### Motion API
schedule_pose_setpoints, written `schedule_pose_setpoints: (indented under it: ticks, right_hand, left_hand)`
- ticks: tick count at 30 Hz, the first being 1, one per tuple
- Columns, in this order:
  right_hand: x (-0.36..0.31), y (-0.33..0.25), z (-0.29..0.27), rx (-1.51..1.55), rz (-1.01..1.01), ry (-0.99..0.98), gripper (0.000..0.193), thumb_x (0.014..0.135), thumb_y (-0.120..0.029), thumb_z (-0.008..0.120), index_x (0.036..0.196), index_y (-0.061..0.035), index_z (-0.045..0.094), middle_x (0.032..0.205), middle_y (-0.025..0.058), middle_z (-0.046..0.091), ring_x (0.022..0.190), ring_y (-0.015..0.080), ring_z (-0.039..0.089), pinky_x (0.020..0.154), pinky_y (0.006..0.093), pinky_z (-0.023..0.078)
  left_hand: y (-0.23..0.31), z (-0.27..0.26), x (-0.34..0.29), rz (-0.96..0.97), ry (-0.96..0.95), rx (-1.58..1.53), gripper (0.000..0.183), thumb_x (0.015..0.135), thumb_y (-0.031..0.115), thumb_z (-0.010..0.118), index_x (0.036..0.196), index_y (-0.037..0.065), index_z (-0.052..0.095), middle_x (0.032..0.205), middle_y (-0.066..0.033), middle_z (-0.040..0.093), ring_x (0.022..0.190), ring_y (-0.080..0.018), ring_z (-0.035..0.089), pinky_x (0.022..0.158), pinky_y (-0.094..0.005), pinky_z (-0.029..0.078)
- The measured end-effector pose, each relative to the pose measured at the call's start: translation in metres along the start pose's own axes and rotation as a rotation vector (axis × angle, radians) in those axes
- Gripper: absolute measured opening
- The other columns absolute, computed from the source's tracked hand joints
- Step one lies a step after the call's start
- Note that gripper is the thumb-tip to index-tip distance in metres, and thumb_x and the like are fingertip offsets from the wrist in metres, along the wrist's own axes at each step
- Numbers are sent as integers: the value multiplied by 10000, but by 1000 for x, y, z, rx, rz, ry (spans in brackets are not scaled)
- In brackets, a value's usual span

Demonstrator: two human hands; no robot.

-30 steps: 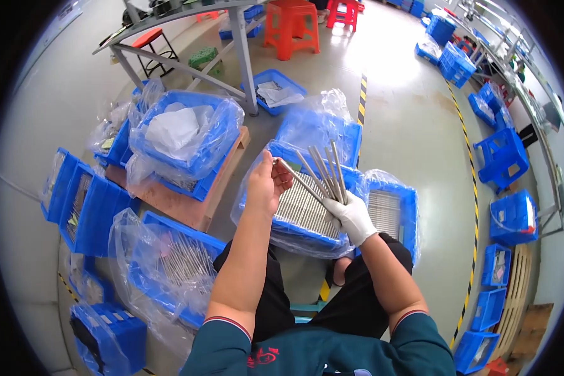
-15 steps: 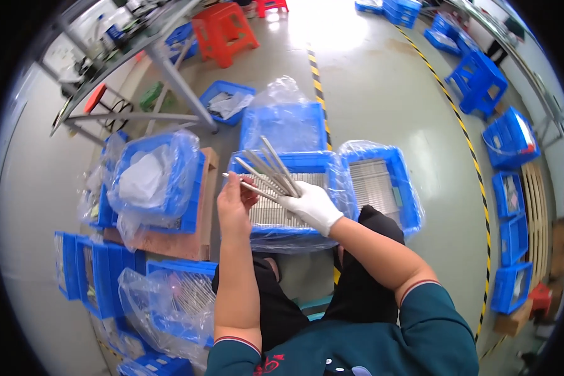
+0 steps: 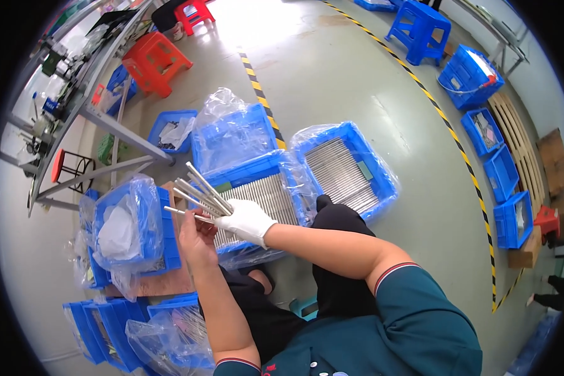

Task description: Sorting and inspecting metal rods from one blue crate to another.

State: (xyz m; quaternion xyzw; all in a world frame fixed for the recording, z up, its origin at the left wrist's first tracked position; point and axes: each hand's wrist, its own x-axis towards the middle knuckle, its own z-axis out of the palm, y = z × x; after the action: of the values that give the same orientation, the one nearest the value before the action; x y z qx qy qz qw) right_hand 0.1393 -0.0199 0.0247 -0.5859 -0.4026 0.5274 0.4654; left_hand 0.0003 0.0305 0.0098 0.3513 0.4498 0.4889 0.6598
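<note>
A fanned bundle of slim silvery metal rods [image 3: 202, 193] sticks out to the upper left from my right hand [image 3: 247, 223], which wears a white glove and is closed around their lower ends. My bare left hand [image 3: 198, 241] has its fingers closed on the lowest rod [image 3: 180, 212], apart from the rest of the fan. Both hands hang over the near left part of a blue crate [image 3: 286, 199], where similar rods [image 3: 266, 195] lie side by side. Part of that crate's contents is hidden behind my hands.
Right of it, a plastic-lined blue crate [image 3: 382, 194] holds more rods and a small green piece. Another lined crate [image 3: 232, 135] stands beyond. At left, a crate with white material [image 3: 120, 233] rests on a wooden pallet. A metal bench leg [image 3: 128, 135] and red stool [image 3: 153, 59] stand farther off.
The view has swung, so the crates and hands now sit farther left in the picture. Both hands keep hold of the rods; the lowest rod sits slightly more apart from the bundle.
</note>
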Motion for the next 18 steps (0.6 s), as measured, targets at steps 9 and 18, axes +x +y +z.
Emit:
schedule_pose_setpoints:
  ticks: [9,18]
  right_hand:
    - [4,8,7,13,-30,59,325,801,-309,584,945,-20,608,808,148,633,754,241,635,694,331,490]
    - [6,9,13,83,-6,77,298,793,-256,602,958,-8,606,777,132,635,698,199,633,631,304,490]
  left_hand:
    - [-10,23,-15,63,-138,83,356,967,256,427,1243,42,495,918,-27,600,827,-131,576,723,-270,468]
    - [-21,22,-14,167,-98,-12,279,981,270,399,943,38,548,890,-56,600,818,-134,584,703,-274,456]
